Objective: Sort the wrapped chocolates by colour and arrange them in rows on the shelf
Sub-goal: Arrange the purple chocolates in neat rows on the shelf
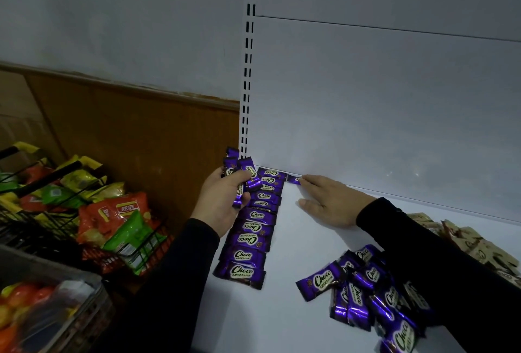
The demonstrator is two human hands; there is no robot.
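Note:
A row of purple "Choco" chocolates [253, 228] runs along the left edge of the white shelf [310, 239], from front to back wall. My left hand [222, 197] hovers beside that row, shut on a bunch of purple chocolates [239, 169]. My right hand [329, 200] lies flat on the shelf near the back wall, its fingertips pressing on a single purple chocolate [294, 179] just right of the row's far end. A loose pile of purple chocolates [363, 287] lies at the front right, partly under my right sleeve. Beige-wrapped chocolates [462, 237] lie further right.
A slotted white upright [248, 84] stands at the shelf's back left corner. Left of the shelf, a black wire rack [56, 211] holds orange, green and yellow snack bags. A grey crate [50, 304] with colourful items sits at lower left.

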